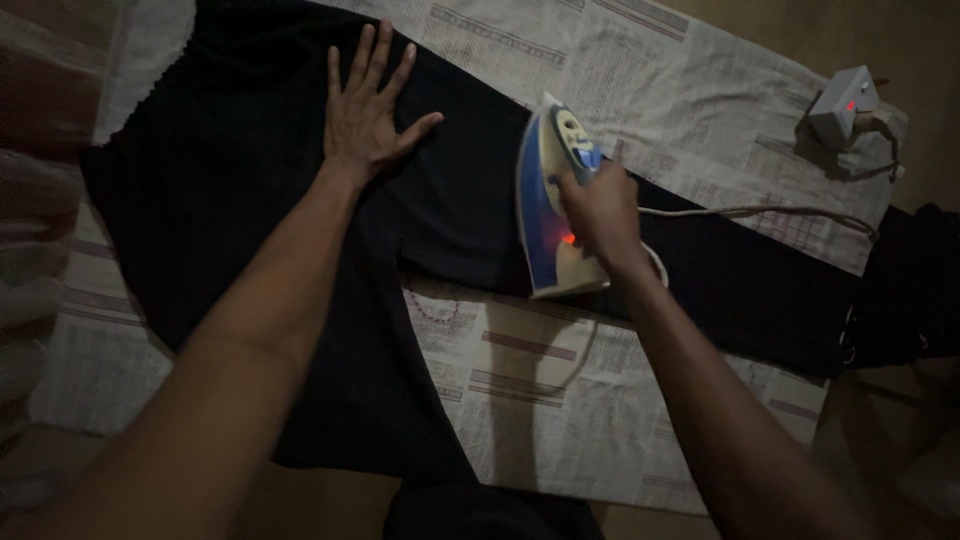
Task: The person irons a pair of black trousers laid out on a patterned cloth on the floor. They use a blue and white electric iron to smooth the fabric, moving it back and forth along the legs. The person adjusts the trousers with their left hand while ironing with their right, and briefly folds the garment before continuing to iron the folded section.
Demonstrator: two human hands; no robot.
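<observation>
A black garment (250,230) lies spread over a pale patterned cloth (560,400) on the floor. My left hand (366,110) rests flat on the garment near its top, fingers spread apart. My right hand (603,210) grips the handle of a blue and white electric iron (548,205), which sits on the garment's right part with a small orange light glowing. The iron's white cord (760,212) runs off to the right.
A white plug adapter (845,105) with a red light sits at the upper right on the cloth. More dark fabric (915,280) lies at the right edge. Bare floor shows beyond the cloth at the top right and along the bottom.
</observation>
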